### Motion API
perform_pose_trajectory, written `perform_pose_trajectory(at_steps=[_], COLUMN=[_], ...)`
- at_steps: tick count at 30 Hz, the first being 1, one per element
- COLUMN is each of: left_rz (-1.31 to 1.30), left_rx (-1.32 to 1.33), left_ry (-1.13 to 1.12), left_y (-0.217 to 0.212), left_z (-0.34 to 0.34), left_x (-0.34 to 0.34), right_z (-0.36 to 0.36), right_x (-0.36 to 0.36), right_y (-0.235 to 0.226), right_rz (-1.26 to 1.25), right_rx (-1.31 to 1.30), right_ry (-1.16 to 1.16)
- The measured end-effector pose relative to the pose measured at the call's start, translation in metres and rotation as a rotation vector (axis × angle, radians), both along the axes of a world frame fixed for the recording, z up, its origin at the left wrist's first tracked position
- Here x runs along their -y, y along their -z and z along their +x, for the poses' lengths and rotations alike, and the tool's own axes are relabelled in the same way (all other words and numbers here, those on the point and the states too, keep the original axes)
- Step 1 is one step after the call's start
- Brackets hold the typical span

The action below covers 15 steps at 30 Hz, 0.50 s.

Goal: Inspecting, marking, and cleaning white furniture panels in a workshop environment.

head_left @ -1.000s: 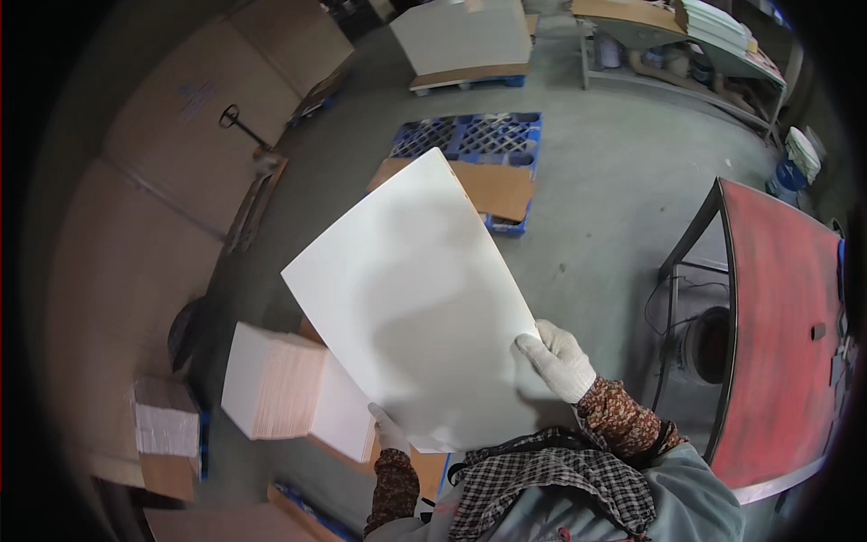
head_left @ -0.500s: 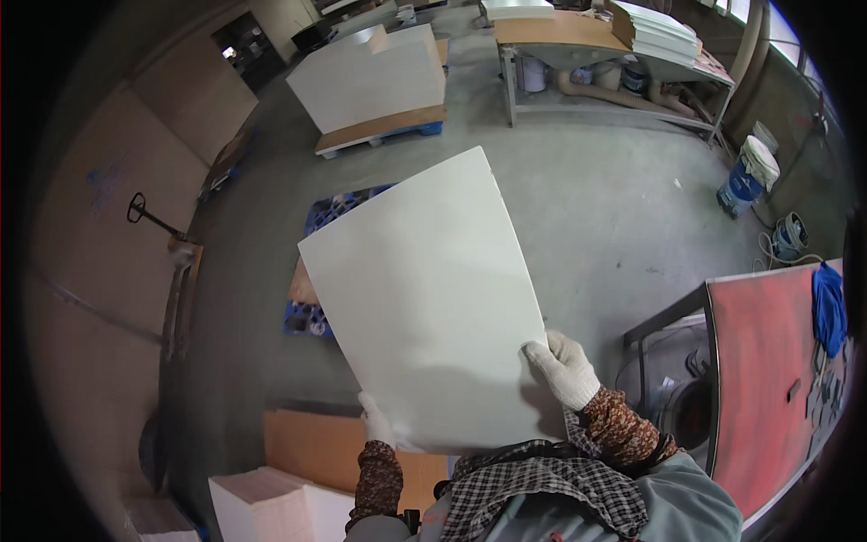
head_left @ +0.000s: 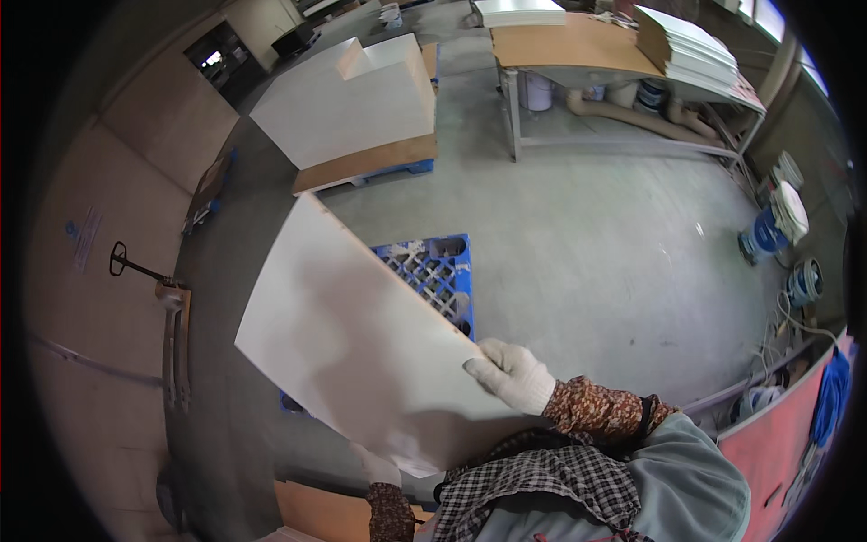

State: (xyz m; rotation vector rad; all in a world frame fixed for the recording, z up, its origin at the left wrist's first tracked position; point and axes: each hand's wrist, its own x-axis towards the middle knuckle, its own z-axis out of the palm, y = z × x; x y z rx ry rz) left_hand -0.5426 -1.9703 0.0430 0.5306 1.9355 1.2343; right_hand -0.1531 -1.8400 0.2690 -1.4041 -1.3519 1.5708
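Note:
A large white board with a bare tan edge is held slanted in front of me, its far corner pointing up and left. Gripping the right edge is my right hand in a white knit glove, thumb on the upper face. My left hand, also gloved, holds the lower left edge close to my body; its fingers are mostly hidden by the board. Beneath and beyond the board lies a blue plastic pallet, partly covered by it.
Ahead, a stack of white boards rests on another pallet. A workbench carries board piles at far right. Buckets line the right wall. A red-topped table is at my right, a pallet jack at left, brown sheets below.
The board has swung left and tilted, both hands still gripping it. More of the blue pallet shows to its right. My view has shifted, and the white stack at lower left has mostly left it.

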Motion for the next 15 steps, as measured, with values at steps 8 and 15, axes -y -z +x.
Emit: perform_pose_trajectory(at_steps=[8, 15], left_rz=[0.352, 0.385], left_rx=[0.503, 0.608], left_ry=[-0.279, -0.192], left_y=[-0.021, -0.017], left_z=[0.075, 0.072], left_x=[-0.286, -0.544], right_z=[0.019, 0.058], right_x=[-0.269, -0.479], right_y=[0.014, -0.019], right_rz=[0.233, 0.134], right_rx=[-0.015, -0.001], right_ry=[-0.087, 0.015])
